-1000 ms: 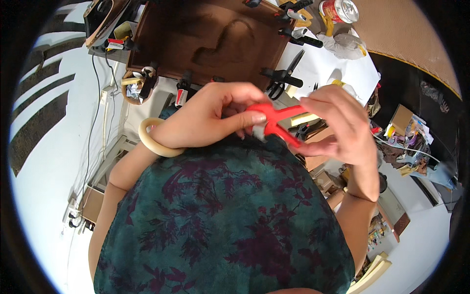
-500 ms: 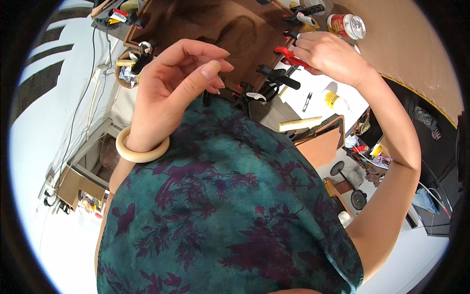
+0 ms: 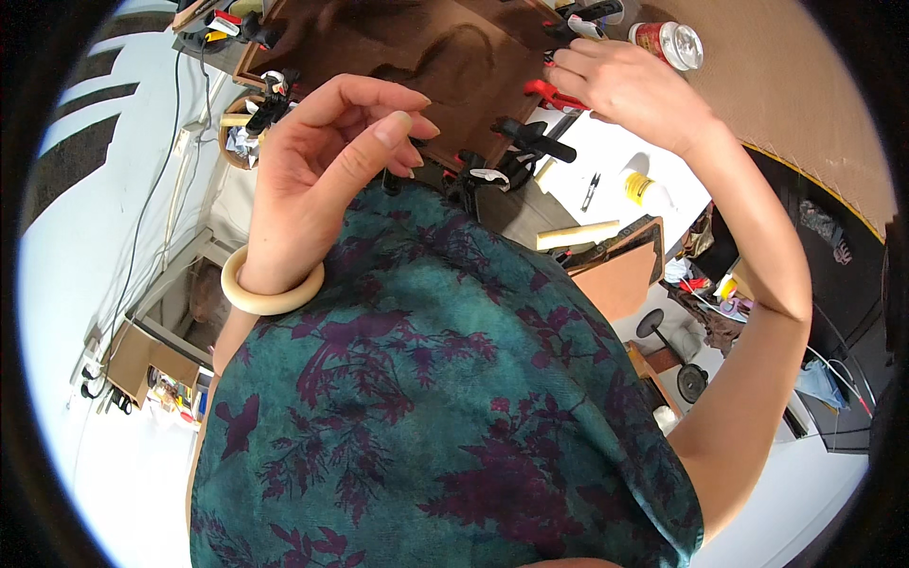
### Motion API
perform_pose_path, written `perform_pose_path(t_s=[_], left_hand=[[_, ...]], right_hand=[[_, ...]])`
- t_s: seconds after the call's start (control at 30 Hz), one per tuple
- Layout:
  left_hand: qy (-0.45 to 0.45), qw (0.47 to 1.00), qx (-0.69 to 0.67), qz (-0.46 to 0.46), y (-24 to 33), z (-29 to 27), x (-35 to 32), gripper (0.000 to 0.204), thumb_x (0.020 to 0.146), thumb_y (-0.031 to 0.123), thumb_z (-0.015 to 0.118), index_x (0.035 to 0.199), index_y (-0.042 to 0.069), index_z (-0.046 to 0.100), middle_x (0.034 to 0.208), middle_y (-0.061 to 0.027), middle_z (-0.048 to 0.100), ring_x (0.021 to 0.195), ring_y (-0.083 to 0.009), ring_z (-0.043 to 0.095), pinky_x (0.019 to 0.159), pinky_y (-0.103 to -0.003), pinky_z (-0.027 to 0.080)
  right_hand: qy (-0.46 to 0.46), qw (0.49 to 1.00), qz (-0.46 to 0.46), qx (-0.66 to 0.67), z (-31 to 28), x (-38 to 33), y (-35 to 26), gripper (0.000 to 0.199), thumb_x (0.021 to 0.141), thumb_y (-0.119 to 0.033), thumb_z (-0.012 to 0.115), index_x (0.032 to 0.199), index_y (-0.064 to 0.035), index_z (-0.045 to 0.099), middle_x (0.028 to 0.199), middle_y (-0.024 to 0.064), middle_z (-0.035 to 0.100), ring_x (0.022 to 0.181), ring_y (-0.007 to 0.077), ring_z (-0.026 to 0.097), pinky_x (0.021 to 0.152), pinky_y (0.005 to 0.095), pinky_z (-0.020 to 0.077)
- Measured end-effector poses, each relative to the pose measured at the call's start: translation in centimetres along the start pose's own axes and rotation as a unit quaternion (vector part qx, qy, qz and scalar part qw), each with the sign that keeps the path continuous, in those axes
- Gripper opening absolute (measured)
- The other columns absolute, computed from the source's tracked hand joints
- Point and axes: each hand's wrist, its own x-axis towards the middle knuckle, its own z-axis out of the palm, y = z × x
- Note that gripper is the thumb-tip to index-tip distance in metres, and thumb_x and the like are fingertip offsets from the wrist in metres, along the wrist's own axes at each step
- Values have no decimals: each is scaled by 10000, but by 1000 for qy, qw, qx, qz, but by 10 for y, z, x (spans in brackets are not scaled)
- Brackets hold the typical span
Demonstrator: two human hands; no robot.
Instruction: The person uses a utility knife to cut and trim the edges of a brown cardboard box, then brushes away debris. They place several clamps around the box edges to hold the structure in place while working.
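My right hand (image 3: 632, 90) reaches to the right edge of a large brown wooden-rimmed panel (image 3: 407, 62). Its fingers are curled around a red spring clamp (image 3: 557, 96) at that edge, whose jaws are partly hidden. Above the near left part of the panel hovers my left hand (image 3: 327, 156), fingers loosely bent, thumb apart from them, nothing held. A cream bangle (image 3: 275, 301) circles the left wrist. Black clamps (image 3: 532, 139) grip the panel's near right corner, and another clamp (image 3: 275, 95) is at its left side.
Right of the panel, a white glue bottle (image 3: 646, 191) with a yellow label and a small dark tool (image 3: 591, 191) lie on a white surface. A jar (image 3: 668, 44) is farther back. A pale wooden strip (image 3: 578, 235) lies nearer. A bin (image 3: 243, 137) stands left.
The whole view has shifted slightly, with the panel and clamps a little higher and further left. My right hand stays at the red clamp; my left hand keeps its loose pose.
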Motion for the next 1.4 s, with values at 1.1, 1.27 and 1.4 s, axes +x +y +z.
perform_pose_path(t_s=[1.1, 1.27, 1.4], left_hand=[[-121, 986, 69, -88, 16, 14, 27, 192, 1055, 91, 578, 1198, 2, 668, 1047, -108, 739, 863, -115, 664, 795, -272, 557], [-306, 934, 35, -182, 9, 21, 27, 386, 1095, 184, 516, 1450, 33, 484, 1106, -118, 715, 822, -134, 679, 720, -284, 597], [-335, 930, 35, -150, 34, 7, 33, 299, 1075, 141, 565, 1339, 10, 515, 971, -78, 689, 760, -125, 686, 707, -265, 585]], right_hand=[[376, 270, 807, 368, 280, -136, -352, 486, 924, -166, 684, 1346, 54, 587, 1194, 193, 696, 985, 233, 668, 880, 330, 533], [377, 708, 536, 264, -14, -45, -230, 625, 758, 8, 740, 1375, -26, 648, 1200, 132, 632, 1090, 275, 635, 976, 407, 527], [353, 865, 291, 204, -56, 11, -165, 735, 680, -85, 840, 1382, -21, 633, 1326, 191, 601, 1207, 371, 603, 1067, 514, 485]])
